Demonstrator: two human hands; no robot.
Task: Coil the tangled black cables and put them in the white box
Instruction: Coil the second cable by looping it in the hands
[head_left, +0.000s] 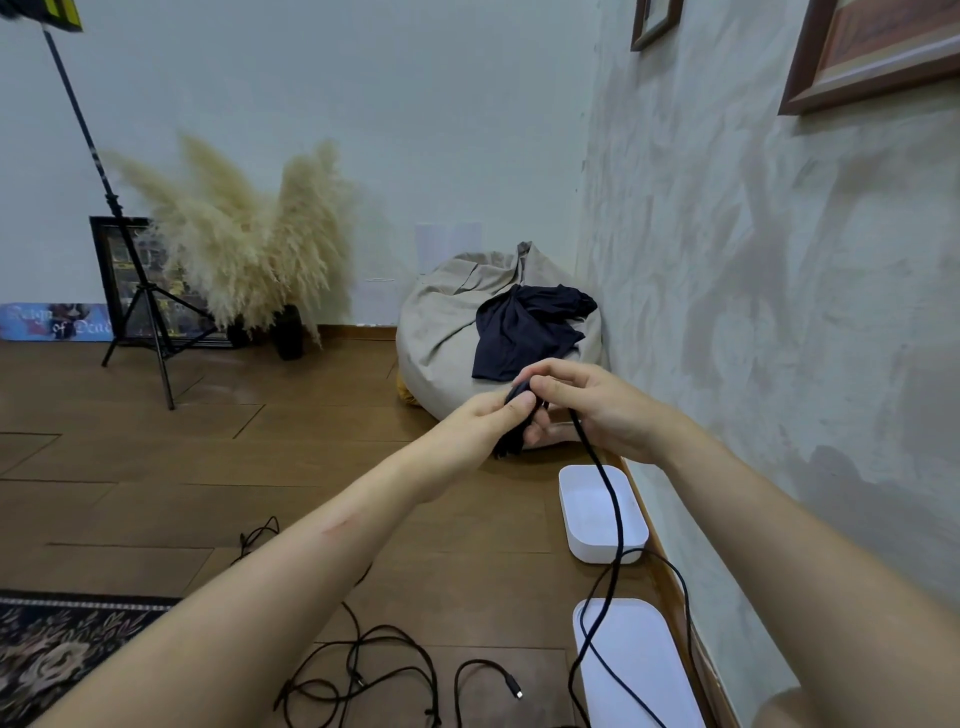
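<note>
A black cable (609, 493) is held up in front of me by both hands. My left hand (485, 422) grips a bunch of its coiled loops, which hang dark below the fingers. My right hand (587, 402) pinches the same cable just beside the bunch. The free length drops over the open white box (587, 514) on the floor by the wall and loops across the white lid (639, 670). More tangled black cables (363, 670) lie on the wooden floor at the bottom, one with a plug end (514, 688).
A textured wall runs along the right. A beige beanbag (441, 322) with a dark cloth (524, 327) sits in the corner ahead. A tripod stand (140, 312) and pampas grass (244, 234) stand at far left. A patterned rug (57, 644) lies bottom left.
</note>
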